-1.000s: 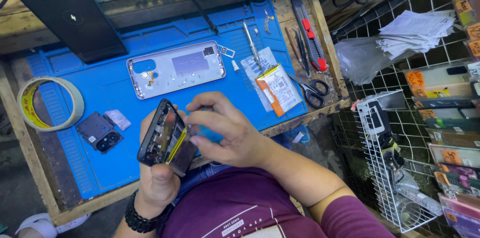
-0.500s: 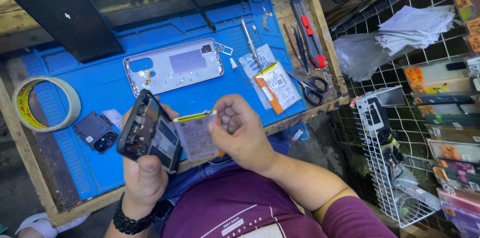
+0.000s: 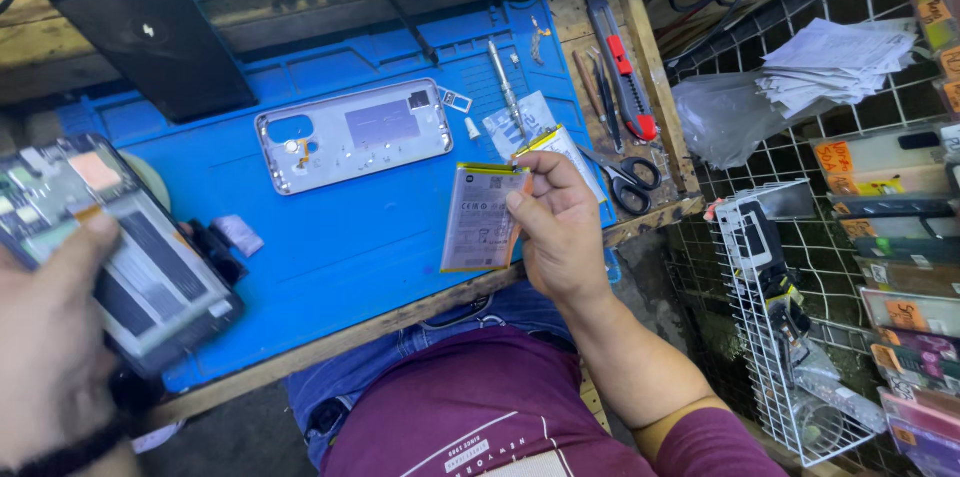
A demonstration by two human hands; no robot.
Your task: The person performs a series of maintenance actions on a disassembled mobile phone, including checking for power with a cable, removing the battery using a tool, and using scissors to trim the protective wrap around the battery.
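Head view: the right hand (image 3: 560, 227) is pinching a flat battery (image 3: 480, 217) over the blue mat (image 3: 330, 227). The left hand (image 3: 45, 357) is gripping an opened phone (image 3: 120, 247) beside the counter (image 3: 640, 57).

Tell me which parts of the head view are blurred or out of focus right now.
Head view: the left hand and the opened phone it holds are close to the lens and smeared; the right hand, the battery it holds and the blue mat are sharp, evenly lit, without strong glare.
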